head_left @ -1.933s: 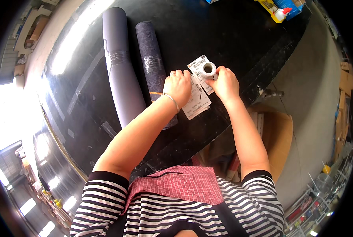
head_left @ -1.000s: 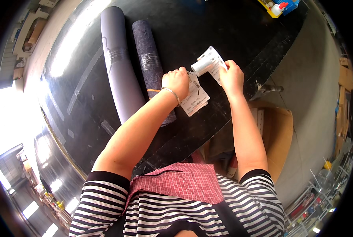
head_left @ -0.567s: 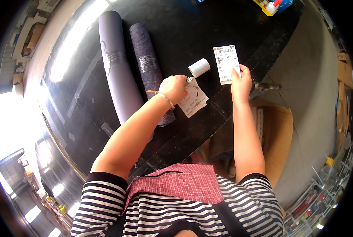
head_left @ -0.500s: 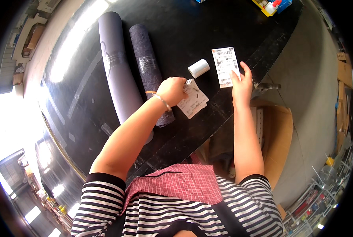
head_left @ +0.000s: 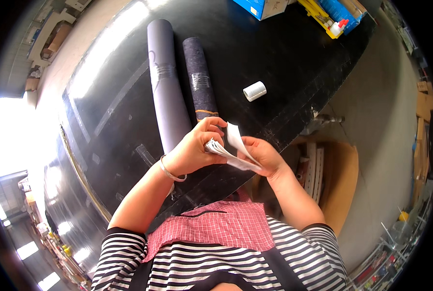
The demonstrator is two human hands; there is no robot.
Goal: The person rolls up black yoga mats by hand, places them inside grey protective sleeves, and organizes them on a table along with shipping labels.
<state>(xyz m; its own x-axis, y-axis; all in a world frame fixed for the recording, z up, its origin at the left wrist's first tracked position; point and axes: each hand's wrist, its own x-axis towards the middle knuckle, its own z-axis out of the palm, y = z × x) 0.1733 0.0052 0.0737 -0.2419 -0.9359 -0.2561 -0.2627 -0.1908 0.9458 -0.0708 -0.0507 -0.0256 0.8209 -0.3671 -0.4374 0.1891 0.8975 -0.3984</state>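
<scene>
My left hand (head_left: 190,148), with a bracelet at its wrist, grips a folded stack of paper shipping labels (head_left: 243,165) between thumb and fingers. A white label (head_left: 235,138) stands up from that stack, apart from it at the top. My right hand (head_left: 266,157) is closed on the right ends of these papers, its fingertips partly hidden behind them. The near end of a dark rolled mat (head_left: 198,60) lies beyond my left hand. Beside it is a longer grey-purple rolled mat (head_left: 162,51). Clear wrap circles both rolls.
A small white roll (head_left: 255,91) lies on the black table (head_left: 284,58). Blue boxes (head_left: 260,7) and a yellow tray (head_left: 318,19) with a red-capped bottle stand at the far edge. Below the table's right edge is an open cardboard box (head_left: 340,179) with long pieces inside.
My left hand has lifted the stack of labels off the table. My right hand has carried its label leftward and toward me, to the stack. The view has shifted slightly.
</scene>
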